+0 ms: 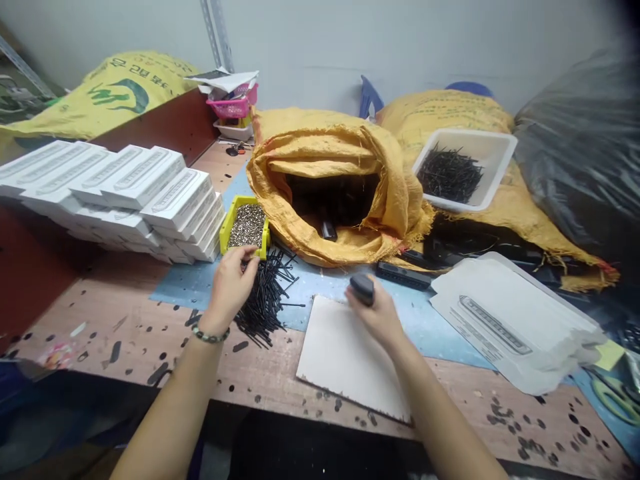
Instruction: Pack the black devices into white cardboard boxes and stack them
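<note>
My left hand [231, 283] reaches forward to the near edge of a small yellow tray [226, 225] filled with tiny metal pieces; its fingers are curled together over a heap of thin black rods [265, 297], and what they pinch is hidden. My right hand [376, 310] is closed round a small dark grey part [362, 288], held just above the far edge of a white board [350, 357] lying on the table. An open yellow woven sack [330, 187] with dark parts inside lies right behind both hands.
Stacked white boxes [135, 190] fill the left side. Flat white unfolded cartons [505, 320] lie at right. A white tub [495, 157] of black rods rests on another yellow sack. A black plastic bag [585, 153] stands far right, a pink basket [233, 107] at the back.
</note>
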The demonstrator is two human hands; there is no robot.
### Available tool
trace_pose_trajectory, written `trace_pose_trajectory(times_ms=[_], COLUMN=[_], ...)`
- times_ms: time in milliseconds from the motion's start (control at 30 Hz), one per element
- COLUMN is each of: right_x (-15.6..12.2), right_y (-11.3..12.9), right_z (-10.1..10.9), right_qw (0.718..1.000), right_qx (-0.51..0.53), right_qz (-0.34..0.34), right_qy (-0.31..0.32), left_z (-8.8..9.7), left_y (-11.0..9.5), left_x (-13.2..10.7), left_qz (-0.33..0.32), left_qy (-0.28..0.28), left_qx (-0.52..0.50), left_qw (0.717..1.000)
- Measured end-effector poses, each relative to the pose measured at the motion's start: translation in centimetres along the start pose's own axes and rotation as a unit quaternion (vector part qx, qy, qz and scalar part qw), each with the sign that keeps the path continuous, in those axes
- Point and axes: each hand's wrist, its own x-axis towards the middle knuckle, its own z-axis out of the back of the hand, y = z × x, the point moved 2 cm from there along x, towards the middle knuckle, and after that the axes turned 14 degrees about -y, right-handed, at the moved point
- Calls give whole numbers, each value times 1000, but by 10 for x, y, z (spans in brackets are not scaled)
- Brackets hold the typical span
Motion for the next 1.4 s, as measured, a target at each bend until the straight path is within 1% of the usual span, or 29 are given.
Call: trace_pose_trajectory(times_ms=[67,100,133,200,233,267,333,400,467,500,567,600,667,767,833,867,933,1000,1067,1133,1167,1233,1333,1367,1400], right_x=[18,29,41,70,86,103,134,158,170,172,171,168,158,131,104,89,61,36,19,7,3,-3,-10,-12,-14], right_y=[-9,-10,-9,-4,-2,0,1,-2,-7,-9,-12,-13,-12,-5,1,3,5,6,8,12,15,25,43,48,54], right_z=[11,15,18,15,9,-1,-27,-53,-72,-78,-79,-75,-61,-35,-21,-16,-8,-4,-1,0,0,-3,-8,-10,-12], right_qw=[992,987,984,985,986,986,988,988,989,989,991,992,993,994,991,986,966,941,916,885,866,820,756,743,736], right_qx=[-126,-161,-172,-151,-135,-127,-124,-120,-106,-94,-65,-48,-16,39,110,155,241,298,340,386,414,474,549,567,578], right_qz=[-2,12,31,49,41,27,0,-31,-53,-57,-50,-40,-18,14,3,-18,-84,-146,-180,-199,-213,-254,-304,-307,-303], right_qy=[-19,-20,-27,-71,-94,-103,-95,-88,-92,-96,-104,-108,-114,-103,-74,-58,-42,-61,-116,-168,-186,-195,-185,-182,-181], left_z=[-4,-9,-15,-29,-37,-43,-52,-55,-53,-50,-45,-42,-37,-30,-25,-23,-19,-17,-20,-24,-27,-31,-35,-36,-36], left_y=[1,2,4,11,14,17,21,24,26,26,27,27,28,29,29,28,24,17,5,-7,-13,-24,-36,-39,-42], left_x=[24,36,47,67,75,81,87,89,89,88,87,86,84,78,70,64,45,19,-14,-48,-64,-89,-112,-116,-118], left_qz=[-42,-51,-54,-48,-44,-41,-38,-37,-35,-34,-26,-21,-4,43,89,116,174,236,300,359,385,429,474,486,495], left_qy=[-2,10,28,63,74,81,85,79,63,52,28,18,0,-21,-32,-36,-29,4,53,96,111,129,140,141,140], left_qx=[94,132,162,193,200,207,215,209,188,173,132,108,53,-39,-104,-138,-213,-290,-357,-409,-431,-469,-511,-520,-528], left_qw=[995,990,985,978,976,974,972,974,979,983,990,994,999,998,990,983,961,927,883,833,809,761,704,688,676])
